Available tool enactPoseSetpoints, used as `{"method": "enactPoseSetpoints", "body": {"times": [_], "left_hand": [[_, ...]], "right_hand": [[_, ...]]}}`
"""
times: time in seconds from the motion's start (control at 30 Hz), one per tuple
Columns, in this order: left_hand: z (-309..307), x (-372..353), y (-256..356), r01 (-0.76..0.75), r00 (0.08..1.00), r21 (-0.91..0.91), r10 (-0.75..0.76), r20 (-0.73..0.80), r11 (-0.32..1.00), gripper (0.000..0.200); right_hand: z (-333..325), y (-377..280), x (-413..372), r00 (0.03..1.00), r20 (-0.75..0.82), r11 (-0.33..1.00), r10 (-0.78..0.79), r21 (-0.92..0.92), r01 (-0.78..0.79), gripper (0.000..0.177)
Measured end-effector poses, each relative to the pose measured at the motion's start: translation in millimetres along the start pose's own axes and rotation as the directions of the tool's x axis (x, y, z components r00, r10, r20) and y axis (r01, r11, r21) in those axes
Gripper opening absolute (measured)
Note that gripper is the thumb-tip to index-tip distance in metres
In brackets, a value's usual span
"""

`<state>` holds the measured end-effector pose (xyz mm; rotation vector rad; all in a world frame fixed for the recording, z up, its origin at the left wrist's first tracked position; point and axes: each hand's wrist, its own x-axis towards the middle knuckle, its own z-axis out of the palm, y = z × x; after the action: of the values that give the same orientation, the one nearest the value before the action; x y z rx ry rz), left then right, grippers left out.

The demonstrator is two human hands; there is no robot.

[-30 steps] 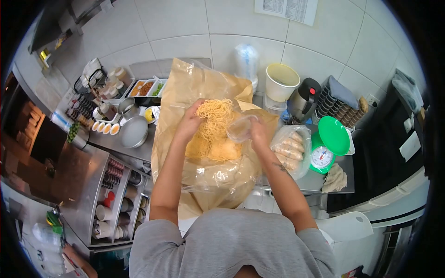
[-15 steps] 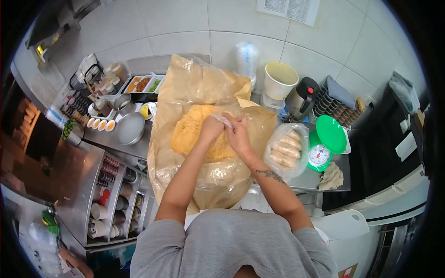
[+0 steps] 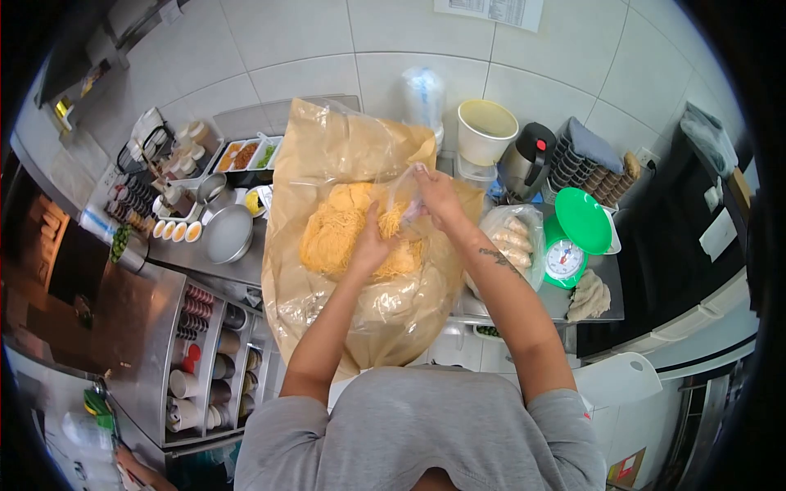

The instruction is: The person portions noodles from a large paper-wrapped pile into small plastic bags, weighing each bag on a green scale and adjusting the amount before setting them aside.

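A large heap of yellow noodles [image 3: 332, 241] lies on brown paper lined with clear plastic [image 3: 360, 327]. My left hand [image 3: 372, 245] is at the right part of the heap, its fingers and thumb around a small bunch of noodles [image 3: 391, 219]. Up and to the right, my right hand [image 3: 438, 196] pinches the top edge of a small clear plastic bag [image 3: 405, 188]. The bag hangs close beside the bunch and overlaps it in this view.
To the right are a bag of filled portions [image 3: 512, 237], a green dial scale [image 3: 565, 255] and a cloth [image 3: 589, 296]. Behind stand a white bucket [image 3: 485, 143] and a thermal jug [image 3: 528, 164]. Left are a metal bowl [image 3: 229, 233] and halved eggs [image 3: 180, 232].
My hands have moved apart. The left came down onto the noodles and has a bunch in its fingers; the right lifted the small bag's edge up and right.
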<state>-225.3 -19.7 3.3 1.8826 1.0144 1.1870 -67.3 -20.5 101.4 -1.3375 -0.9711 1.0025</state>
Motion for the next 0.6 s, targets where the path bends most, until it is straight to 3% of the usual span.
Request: {"method": "enactPoseSetpoints", "body": {"times": [0.03,0.1,0.2,0.27,0.3,0.33,0.4,0.5,0.6], "left_hand": [[-4.9,4.7,7.7,0.094,0.995,-0.168,-0.096,-0.003,0.981,0.058],[-21.1,19.4,45.2,0.267,0.958,-0.485,-0.282,0.043,0.832,0.05],[-24.7,41.9,92.6,0.42,0.907,-0.466,-0.368,0.203,0.779,0.04],[3.5,59.6,80.3,0.11,0.94,-0.097,-0.072,0.332,0.989,0.035],[13.2,64.9,73.3,-0.093,0.898,0.071,0.053,0.436,0.993,0.033],[14.1,68.5,71.4,-0.221,0.885,0.066,0.172,0.432,0.973,0.031],[15.6,81.3,70.2,-0.479,0.809,0.049,0.418,0.414,0.877,0.03],[-21.9,82.2,111.4,-0.065,0.922,-0.029,0.071,0.38,0.997,0.031],[0.6,49.6,71.3,-0.105,0.93,0.135,0.049,0.365,0.985,0.026]], "right_hand": [[-0.6,-5.6,-0.7,1.0,0.012,1.0,0.013,-0.011,-0.013,0.037],[-7.3,-4.8,0.3,0.993,0.07,0.972,-0.098,-0.206,0.11,0.035],[-12.6,13.1,8.5,0.973,0.119,0.834,-0.196,-0.502,0.23,0.032],[-12.3,13.1,9.7,0.948,0.083,0.687,-0.307,-0.67,0.282,0.029],[-14.3,2.0,3.4,0.919,0.047,0.597,-0.392,-0.746,0.294,0.028],[-18.5,-2.9,-1.4,0.879,0.022,0.497,-0.477,-0.818,0.29,0.028],[-40.9,-0.1,0.6,0.928,-0.058,0.603,-0.369,-0.774,0.192,0.027],[-60.1,-1.0,-6.9,0.959,-0.141,0.731,-0.245,-0.677,0.087,0.028],[-57.7,-8.1,-21.5,0.973,-0.176,0.882,-0.148,-0.469,0.049,0.031]]}}
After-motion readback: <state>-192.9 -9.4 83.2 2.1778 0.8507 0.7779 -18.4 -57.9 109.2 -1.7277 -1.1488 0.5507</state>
